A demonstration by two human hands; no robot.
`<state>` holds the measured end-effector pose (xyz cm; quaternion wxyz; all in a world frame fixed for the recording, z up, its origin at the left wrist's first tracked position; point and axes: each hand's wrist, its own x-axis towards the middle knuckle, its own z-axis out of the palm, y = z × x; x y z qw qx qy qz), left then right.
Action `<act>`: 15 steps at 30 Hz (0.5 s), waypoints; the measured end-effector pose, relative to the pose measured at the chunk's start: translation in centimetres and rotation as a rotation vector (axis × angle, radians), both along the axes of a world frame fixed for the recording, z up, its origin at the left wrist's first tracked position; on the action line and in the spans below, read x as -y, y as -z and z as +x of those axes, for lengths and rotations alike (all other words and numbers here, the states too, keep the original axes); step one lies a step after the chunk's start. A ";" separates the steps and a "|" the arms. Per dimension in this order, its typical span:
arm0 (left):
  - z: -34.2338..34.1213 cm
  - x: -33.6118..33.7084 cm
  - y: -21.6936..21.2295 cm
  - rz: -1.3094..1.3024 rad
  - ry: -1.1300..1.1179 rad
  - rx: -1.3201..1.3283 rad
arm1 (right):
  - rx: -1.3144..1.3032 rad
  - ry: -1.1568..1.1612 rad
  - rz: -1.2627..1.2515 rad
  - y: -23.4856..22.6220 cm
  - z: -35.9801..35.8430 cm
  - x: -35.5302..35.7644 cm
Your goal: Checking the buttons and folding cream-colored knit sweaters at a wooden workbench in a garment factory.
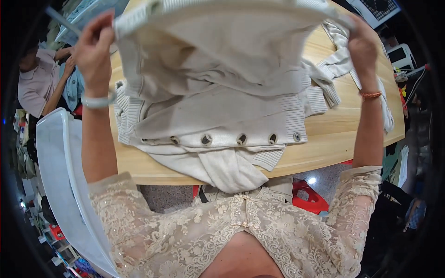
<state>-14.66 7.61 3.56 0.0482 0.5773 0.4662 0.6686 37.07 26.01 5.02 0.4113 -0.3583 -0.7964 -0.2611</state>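
A cream knit cardigan [218, 113] lies spread over the wooden table, with a row of dark, mottled buttons along its near front edge. Its far ribbed edge is lifted up in a wide arch between my hands, blurred by motion. My left hand [95, 53] is closed on the left end of that edge, and my right hand [364, 48] grips the right end. Under the raised layer the cloth is creased and loosely folded. One fold of cream knit [232, 169] hangs over the table's near edge toward my body.
More cream knitwear [340, 55] lies on the right of the table [329, 139]. A white plastic bin [58, 153] stands at the left. Beyond it a person [41, 78] handles blue cloth. A red stool [308, 197] shows under the table, and a white device [401, 58] sits at the right.
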 end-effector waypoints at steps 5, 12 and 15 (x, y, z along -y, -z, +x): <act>1.7 8.4 7.4 -0.548 -0.027 -0.180 | 0.266 0.044 -0.617 10.1 0.1 6.0; 5.2 18.6 8.7 -0.720 -0.222 -0.721 | 0.022 -0.484 -0.616 7.5 -9.6 14.3; 4.9 19.2 8.7 -0.838 -0.227 -0.700 | 0.038 -0.719 -0.676 7.4 -15.0 17.0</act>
